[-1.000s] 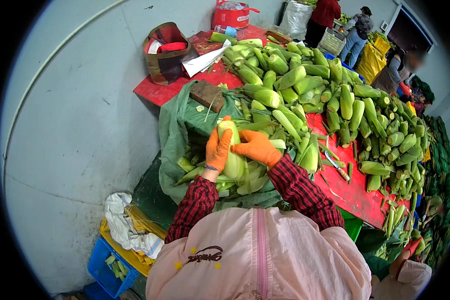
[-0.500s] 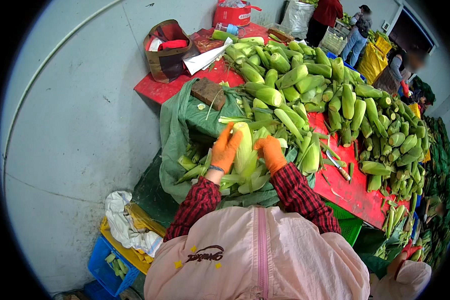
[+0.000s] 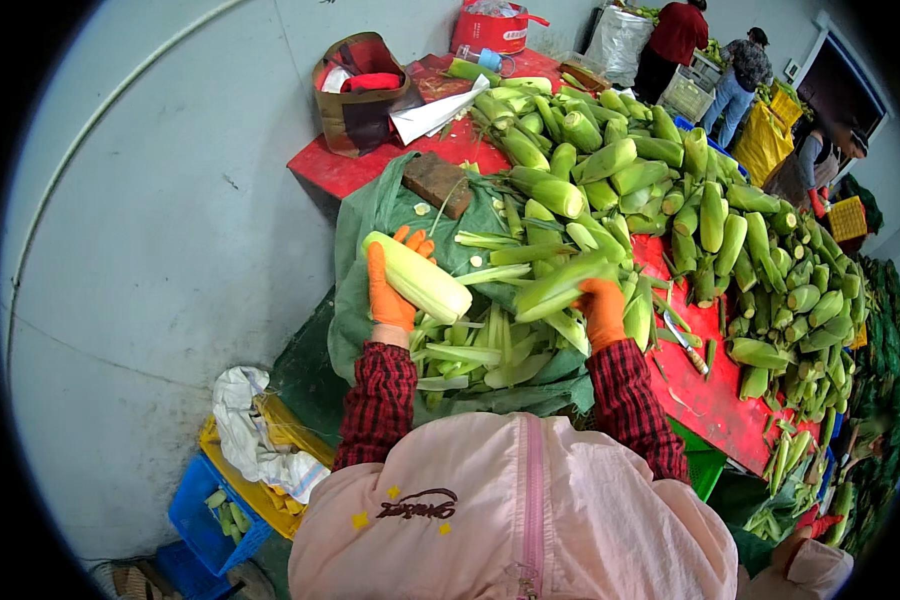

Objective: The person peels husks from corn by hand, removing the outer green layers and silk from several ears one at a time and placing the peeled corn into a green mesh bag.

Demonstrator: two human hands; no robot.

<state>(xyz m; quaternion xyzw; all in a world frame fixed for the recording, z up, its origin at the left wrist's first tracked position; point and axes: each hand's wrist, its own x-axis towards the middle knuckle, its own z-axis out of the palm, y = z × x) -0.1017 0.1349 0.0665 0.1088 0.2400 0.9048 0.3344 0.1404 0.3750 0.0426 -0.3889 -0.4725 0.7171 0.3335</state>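
My left hand (image 3: 393,290), in an orange glove, is closed around a pale corn ear (image 3: 419,278) that slants down to the right. Its inner husk still wraps it. Farther right my right hand (image 3: 602,310), also gloved in orange, grips a green corn husk (image 3: 558,290), slightly blurred by motion. Beneath the hands, loose husk strips (image 3: 495,350) lie in a hollow of the green cloth (image 3: 357,320). Beyond the right hand spreads a big heap of green corn ears (image 3: 660,175).
A knife (image 3: 686,345) rests on the red tabletop (image 3: 705,395). On the cloth sits a brown block (image 3: 437,185). Behind it stands a dark bag (image 3: 365,110). At lower left are blue (image 3: 205,520) and yellow crates. Other people (image 3: 735,80) stand at the far right.
The ear has moved left in my left hand and now tilts, looking paler. My right hand has drawn away to the right with green husk in it.
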